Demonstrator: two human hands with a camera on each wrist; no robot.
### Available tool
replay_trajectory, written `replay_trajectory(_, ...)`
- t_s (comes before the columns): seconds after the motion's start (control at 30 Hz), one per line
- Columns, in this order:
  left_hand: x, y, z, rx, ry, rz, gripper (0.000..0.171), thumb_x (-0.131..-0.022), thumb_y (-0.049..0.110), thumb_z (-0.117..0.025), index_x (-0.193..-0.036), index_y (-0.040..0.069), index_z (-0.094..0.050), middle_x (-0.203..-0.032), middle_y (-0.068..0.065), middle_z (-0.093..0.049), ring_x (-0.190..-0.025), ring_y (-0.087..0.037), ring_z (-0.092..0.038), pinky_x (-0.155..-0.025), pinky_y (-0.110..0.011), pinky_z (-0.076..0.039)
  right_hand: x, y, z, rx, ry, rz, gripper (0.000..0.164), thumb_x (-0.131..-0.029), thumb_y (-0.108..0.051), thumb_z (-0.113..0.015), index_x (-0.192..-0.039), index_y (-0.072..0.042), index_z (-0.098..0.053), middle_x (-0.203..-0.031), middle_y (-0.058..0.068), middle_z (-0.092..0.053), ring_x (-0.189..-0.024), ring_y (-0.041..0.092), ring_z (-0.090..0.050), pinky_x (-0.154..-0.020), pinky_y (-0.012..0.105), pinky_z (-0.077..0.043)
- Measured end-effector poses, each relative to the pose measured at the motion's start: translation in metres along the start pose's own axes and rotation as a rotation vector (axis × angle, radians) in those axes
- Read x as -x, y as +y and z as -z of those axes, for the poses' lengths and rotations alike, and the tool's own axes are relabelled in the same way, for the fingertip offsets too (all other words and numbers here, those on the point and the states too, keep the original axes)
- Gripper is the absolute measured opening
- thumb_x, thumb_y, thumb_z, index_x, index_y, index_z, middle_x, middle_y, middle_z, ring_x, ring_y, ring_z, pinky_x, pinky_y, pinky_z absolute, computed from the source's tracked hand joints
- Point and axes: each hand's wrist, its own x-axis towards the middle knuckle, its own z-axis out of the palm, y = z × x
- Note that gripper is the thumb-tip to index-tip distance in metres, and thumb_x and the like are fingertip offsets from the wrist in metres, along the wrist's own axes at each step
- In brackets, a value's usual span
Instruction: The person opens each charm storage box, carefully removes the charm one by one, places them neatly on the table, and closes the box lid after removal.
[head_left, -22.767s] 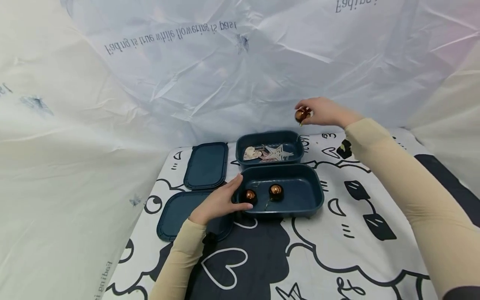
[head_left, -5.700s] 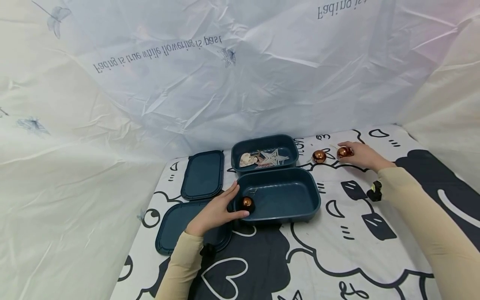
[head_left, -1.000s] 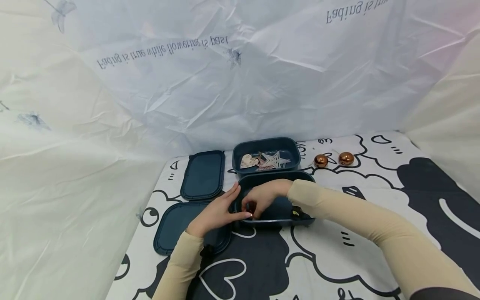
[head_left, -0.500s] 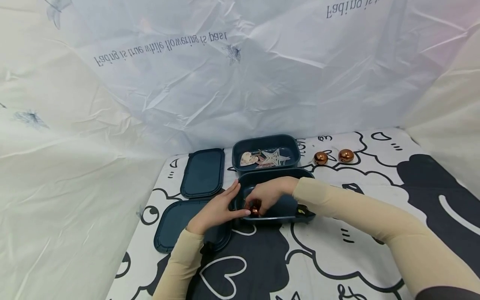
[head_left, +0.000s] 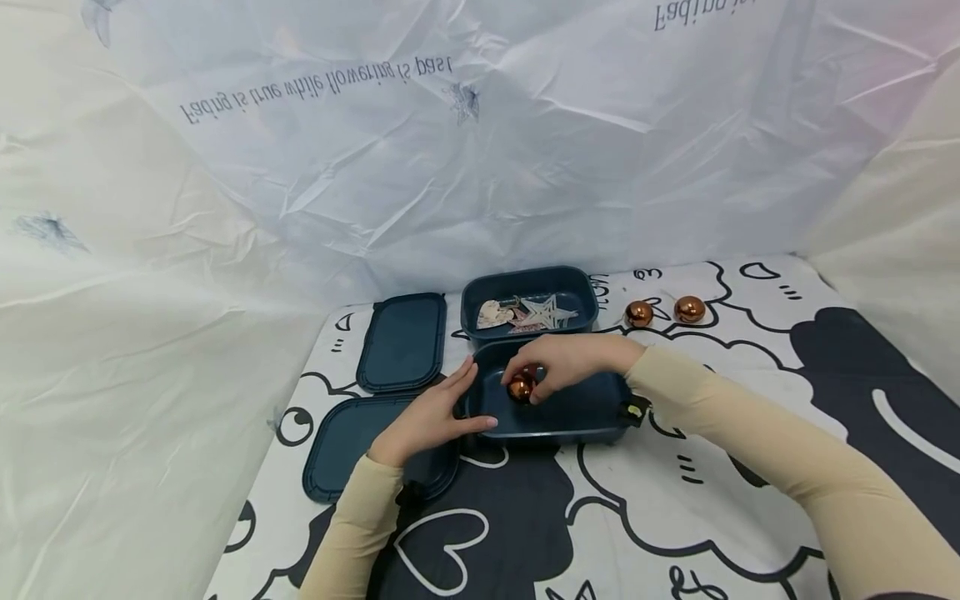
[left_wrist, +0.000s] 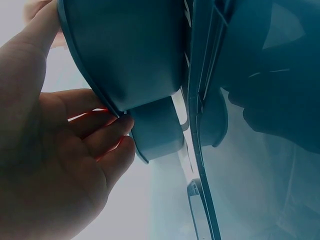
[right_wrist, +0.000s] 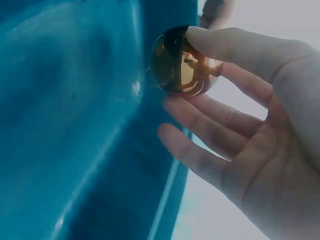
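My right hand (head_left: pixel 558 365) pinches a shiny copper-coloured bauble (head_left: pixel 521 387) between thumb and fingers, over the inside of the nearer dark blue container (head_left: pixel 581 436). In the right wrist view the bauble (right_wrist: pixel 182 65) sits at the fingertips, against the container's blue wall (right_wrist: pixel 125 165). My left hand (head_left: pixel 431 417) rests against the left end of this container, fingers fairly straight along its rim and thumb at the near side. The left wrist view shows those fingers touching the rim from outside. Two more copper baubles, a left one (head_left: pixel 639 313) and a right one (head_left: pixel 689 309), lie on the patterned cloth.
Behind stands a second blue container (head_left: pixel 468 293) holding a white star ornament (head_left: pixel 550 313) and other small decorations (head_left: pixel 495 314). Two flat blue lids lie at the left, a far lid (head_left: pixel 402 343) and a near lid (head_left: pixel 348 446) partly under my left arm. A pale sheet (head_left: pixel 420 192) hangs behind.
My right hand has lifted the bauble from the container's left end and moved it up and slightly right. Two baubles on the cloth have stayed put, and my left hand has hardly moved.
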Motion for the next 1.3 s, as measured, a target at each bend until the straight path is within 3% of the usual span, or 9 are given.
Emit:
replay_trajectory(0.17, -0.002, -0.002, 0.000, 0.000, 0.005, 0.002, 0.101, -0.087, 0.072, -0.061, -0.162, 0.023, -0.015, -0.169, 0.003, -0.007, -0.150, -0.025, -0.025, -0.114, -0.050, -0.036, 0.014, 0.001, 0.013, -0.044, 0.106, -0.009, 0.052, -0.094, -0.021, -0.075, -0.142, -0.012, -0.058, -0.124, -0.002, -0.063, -0.108, 0.013, -0.061, -0.092, 0.041, -0.053)
replay_trajectory(0.33, -0.001, -0.002, -0.001, 0.005, -0.005, -0.001, 0.100, -0.088, 0.071, -0.061, -0.163, 0.023, -0.014, -0.169, 0.003, -0.006, -0.151, -0.023, -0.023, -0.115, -0.049, -0.033, 0.030, 0.008, 0.024, -0.043, 0.213, -0.040, 0.053, -0.094, -0.022, -0.075, -0.142, -0.013, -0.057, -0.134, 0.004, -0.061, -0.116, 0.021, -0.060, -0.096, 0.049, -0.052)
replay_trajectory(0.5, -0.001, -0.002, -0.002, 0.012, -0.011, -0.013, 0.100, -0.089, 0.069, -0.062, -0.163, 0.021, -0.015, -0.170, 0.001, -0.005, -0.151, -0.024, -0.022, -0.115, -0.050, -0.033, 0.050, 0.015, 0.038, -0.052, 0.312, -0.063, 0.051, -0.094, -0.021, -0.075, -0.142, -0.013, -0.058, -0.137, 0.006, -0.059, -0.120, 0.025, -0.059, -0.096, 0.050, -0.052)
replay_trajectory(0.67, -0.002, -0.002, -0.001, 0.010, -0.008, -0.020, 0.100, -0.089, 0.068, -0.062, -0.163, 0.019, -0.015, -0.169, 0.003, -0.004, -0.151, -0.024, -0.021, -0.116, -0.050, -0.033, 0.072, 0.018, 0.051, -0.060, 0.377, -0.119, 0.050, -0.095, -0.020, -0.074, -0.142, -0.011, -0.058, -0.134, 0.007, -0.059, -0.122, 0.029, -0.057, -0.098, 0.053, -0.050)
replay_trajectory(1.0, -0.002, -0.003, -0.002, 0.004, -0.013, -0.012, 0.101, -0.089, 0.069, -0.062, -0.163, 0.019, -0.015, -0.169, 0.004, -0.003, -0.151, -0.024, -0.021, -0.116, -0.050, -0.032, 0.117, 0.033, 0.062, -0.061, 0.494, -0.256, 0.050, -0.096, -0.018, -0.073, -0.143, -0.017, -0.057, -0.133, 0.006, -0.060, -0.120, 0.027, -0.057, -0.097, 0.053, -0.050)
replay_trajectory(1.17, -0.003, -0.002, -0.003, 0.009, -0.014, -0.011, 0.102, -0.088, 0.070, -0.062, -0.163, 0.021, -0.014, -0.169, 0.005, -0.003, -0.151, -0.024, -0.022, -0.116, -0.050, -0.032, 0.143, 0.042, 0.065, -0.028, 0.535, -0.359, 0.054, -0.095, -0.023, -0.075, -0.145, -0.018, -0.055, -0.135, 0.008, -0.059, -0.122, 0.031, -0.055, -0.095, 0.056, -0.049)
replay_trajectory(1.3, -0.002, -0.003, -0.001, 0.010, -0.013, 0.000, 0.101, -0.088, 0.070, -0.062, -0.163, 0.023, -0.013, -0.169, 0.005, -0.003, -0.151, -0.025, -0.023, -0.115, -0.051, -0.034, 0.158, 0.049, 0.068, -0.030, 0.552, -0.401, 0.056, -0.095, -0.022, -0.074, -0.146, -0.012, -0.053, -0.138, 0.012, -0.057, -0.125, 0.034, -0.053, -0.097, 0.057, -0.048)
